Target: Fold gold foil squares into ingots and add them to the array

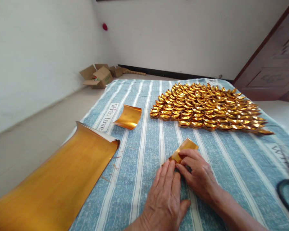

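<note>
A small piece of gold foil paper, folded into a narrow strip, lies slantwise on the striped cloth under my hands. My left hand rests flat with its fingers stretched out, the fingertips pressing on the strip's near end. Bent fingers of my right hand grip the strip's near edge, thumb and index close to the left fingertips. The part of the paper beneath the fingers is hidden. A loose, curled gold sheet lies further off to the left.
Many folded gold paper ingots stand in rows at the back right. A large stack of gold sheets fills the left side. Black-handled scissors lie at the right edge. Open cardboard boxes sit on the floor beyond the blue striped cloth.
</note>
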The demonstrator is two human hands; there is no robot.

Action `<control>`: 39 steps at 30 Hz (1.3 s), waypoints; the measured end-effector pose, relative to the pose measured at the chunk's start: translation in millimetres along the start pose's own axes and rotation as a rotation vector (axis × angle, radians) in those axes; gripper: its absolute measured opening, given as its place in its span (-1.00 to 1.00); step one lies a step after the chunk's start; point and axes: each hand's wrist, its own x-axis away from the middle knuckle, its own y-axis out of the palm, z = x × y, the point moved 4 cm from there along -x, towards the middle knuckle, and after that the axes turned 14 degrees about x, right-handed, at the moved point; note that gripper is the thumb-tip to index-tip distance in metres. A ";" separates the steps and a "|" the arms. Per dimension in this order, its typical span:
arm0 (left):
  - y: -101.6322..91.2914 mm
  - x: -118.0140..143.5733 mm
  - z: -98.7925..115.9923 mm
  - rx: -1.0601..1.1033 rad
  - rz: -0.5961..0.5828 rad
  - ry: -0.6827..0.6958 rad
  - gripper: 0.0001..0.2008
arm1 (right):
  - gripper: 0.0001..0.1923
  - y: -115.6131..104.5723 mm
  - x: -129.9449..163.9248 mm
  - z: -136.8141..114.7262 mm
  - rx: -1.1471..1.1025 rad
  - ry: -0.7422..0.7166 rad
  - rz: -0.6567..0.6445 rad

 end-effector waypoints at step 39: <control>4.6 -1.2 -1.3 0.050 -0.075 -0.096 -0.42 | -0.72 1.5 -0.4 -1.6 0.069 -0.033 0.017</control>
